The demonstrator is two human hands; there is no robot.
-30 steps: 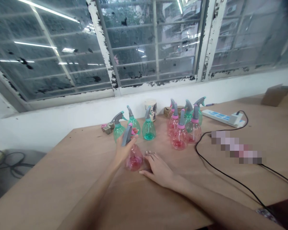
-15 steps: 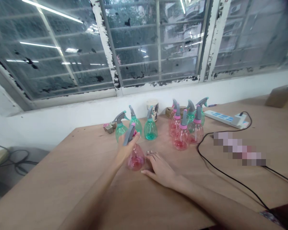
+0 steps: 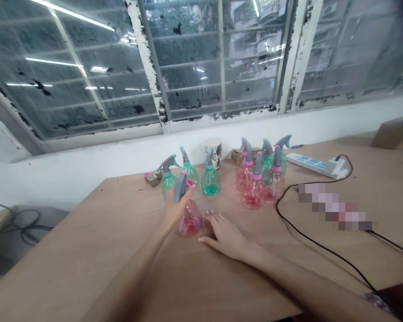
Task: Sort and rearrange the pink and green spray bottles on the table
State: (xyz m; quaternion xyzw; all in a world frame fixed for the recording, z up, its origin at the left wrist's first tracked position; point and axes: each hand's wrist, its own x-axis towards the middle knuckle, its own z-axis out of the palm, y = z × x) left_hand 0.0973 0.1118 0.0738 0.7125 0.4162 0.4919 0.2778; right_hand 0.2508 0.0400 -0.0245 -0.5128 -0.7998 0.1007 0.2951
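A pink see-through spray bottle (image 3: 190,220) with a grey trigger head stands on the wooden table (image 3: 121,232). Wrapped around its neck and head is my left hand (image 3: 178,201). My right hand (image 3: 226,235) lies flat on the table just right of the bottle, fingers stretched out, holding nothing. Behind the left hand are three green spray bottles, including one partly hidden green spray bottle (image 3: 169,181) and a green spray bottle (image 3: 210,181) with liquid in it. To the right stands a cluster of pink and green bottles, a pink spray bottle (image 3: 253,194) in front.
A white power strip (image 3: 312,164) with a plugged-in adapter lies at the right; its black cable (image 3: 309,228) crosses the table. A patterned paper cup (image 3: 215,152) and small blocks (image 3: 152,179) sit near the wall. A cardboard box (image 3: 389,134) stands far right.
The view has shifted slightly. My left hand stays on the pink spray bottle, its trigger head tilting a little and coming back. My right hand keeps its place on the table.
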